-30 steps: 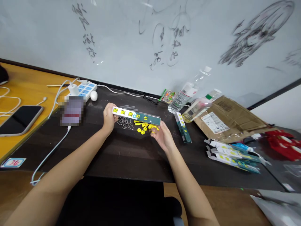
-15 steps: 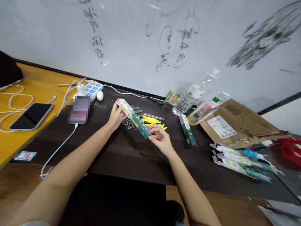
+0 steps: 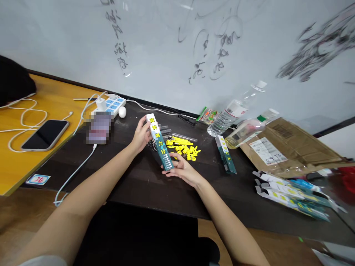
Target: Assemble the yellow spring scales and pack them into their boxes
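Observation:
A narrow cardboard box (image 3: 158, 142), white at the top and dark green below with yellow lettering, is held tilted above the dark table. My left hand (image 3: 141, 136) grips its upper end, and my right hand (image 3: 182, 170) has its fingers closed on the lower end. Just behind the box lie small yellow plastic parts (image 3: 187, 151), clear tubes (image 3: 183, 137) and thin metal wire pieces (image 3: 152, 145), partly hidden by the box and my left hand. A second box of the same print (image 3: 226, 155) lies on the table to the right.
Several open-ended boxes (image 3: 291, 197) are stacked at the right. Behind them are a brown parcel (image 3: 296, 146), a water bottle (image 3: 226, 118) and an oil-like bottle (image 3: 246, 131). A power strip (image 3: 115, 105), a charging phone (image 3: 98, 129) and another phone (image 3: 46, 135) lie left.
The box has turned so its lettered face points towards me and it stands steeper. My right hand has shifted under its lower end. The view has swung slightly left.

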A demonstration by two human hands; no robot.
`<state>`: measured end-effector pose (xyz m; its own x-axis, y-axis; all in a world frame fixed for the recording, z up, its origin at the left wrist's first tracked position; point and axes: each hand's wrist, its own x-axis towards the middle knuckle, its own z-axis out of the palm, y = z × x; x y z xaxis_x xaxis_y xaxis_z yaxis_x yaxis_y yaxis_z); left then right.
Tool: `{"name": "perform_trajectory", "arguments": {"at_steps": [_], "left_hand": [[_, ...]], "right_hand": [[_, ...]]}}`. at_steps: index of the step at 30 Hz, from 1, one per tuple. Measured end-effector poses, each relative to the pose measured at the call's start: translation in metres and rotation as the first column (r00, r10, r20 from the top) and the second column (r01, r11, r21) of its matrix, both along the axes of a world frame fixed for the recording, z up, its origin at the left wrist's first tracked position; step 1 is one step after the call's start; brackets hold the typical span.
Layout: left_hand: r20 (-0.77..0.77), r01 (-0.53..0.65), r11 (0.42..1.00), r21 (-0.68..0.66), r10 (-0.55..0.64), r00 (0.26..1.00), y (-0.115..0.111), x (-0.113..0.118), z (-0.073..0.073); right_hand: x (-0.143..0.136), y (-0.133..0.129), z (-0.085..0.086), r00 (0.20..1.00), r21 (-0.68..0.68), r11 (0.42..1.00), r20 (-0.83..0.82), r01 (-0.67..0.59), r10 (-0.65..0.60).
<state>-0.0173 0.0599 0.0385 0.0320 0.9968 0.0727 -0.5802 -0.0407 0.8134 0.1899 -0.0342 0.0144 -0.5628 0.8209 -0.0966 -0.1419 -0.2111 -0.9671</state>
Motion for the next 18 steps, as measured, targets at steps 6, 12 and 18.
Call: {"name": "perform_trajectory", "arguments": {"at_steps": [6, 12, 18], "left_hand": [[-0.062, 0.007, 0.997, 0.078, -0.002, 0.998, 0.0007, -0.0019, -0.0003], [-0.131, -0.004, 0.993, 0.118, 0.02, 0.991, 0.0013, -0.0006, -0.0063], [-0.174, 0.006, 0.981, 0.192, 0.028, 0.984, 0.0014, 0.0001, -0.007]], "right_hand": [[0.0028, 0.0005, 0.0001, 0.999, -0.086, 0.995, -0.011, 0.046, -0.047], [0.0043, 0.003, -0.0037, 0.993, -0.131, 0.984, -0.001, 0.117, -0.118], [0.0046, 0.0061, -0.0055, 0.989, -0.16, 0.978, -0.046, 0.131, -0.14]]}}
